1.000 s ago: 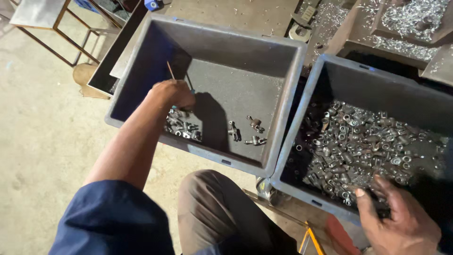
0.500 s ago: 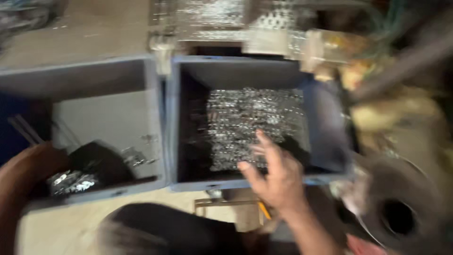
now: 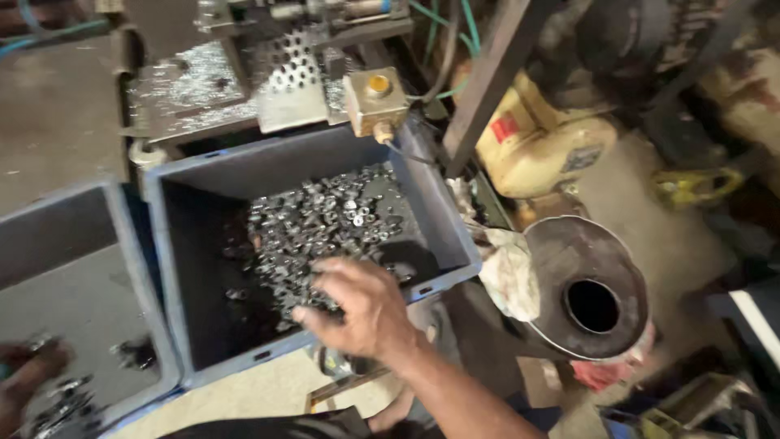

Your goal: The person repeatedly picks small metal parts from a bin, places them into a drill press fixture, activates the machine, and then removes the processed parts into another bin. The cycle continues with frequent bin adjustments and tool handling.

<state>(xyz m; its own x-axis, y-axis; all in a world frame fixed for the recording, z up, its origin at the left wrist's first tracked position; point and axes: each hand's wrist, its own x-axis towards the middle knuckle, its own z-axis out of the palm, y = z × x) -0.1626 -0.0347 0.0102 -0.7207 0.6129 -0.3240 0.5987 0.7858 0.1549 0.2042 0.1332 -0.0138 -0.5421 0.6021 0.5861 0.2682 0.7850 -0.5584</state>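
Nuts (image 3: pixel 317 223) could slip from our right hand (image 3: pixel 361 309), fingers (image 3: pixel 337 276) curled loosely over the pile; left hand (image 3: pixel 24 382) blurred, grip unclear.

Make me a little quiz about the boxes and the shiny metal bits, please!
1. True or false: the right hand is spread over the pile of small metal parts in the middle grey bin.
2. Which bin holds more parts: the middle one or the left bin?
3. What stands just right of the middle bin? A) a dark metal funnel B) a red bucket C) a ladder

Key: 1 true. 2 the middle one; the left bin has only a few, near the left hand. 3 A.
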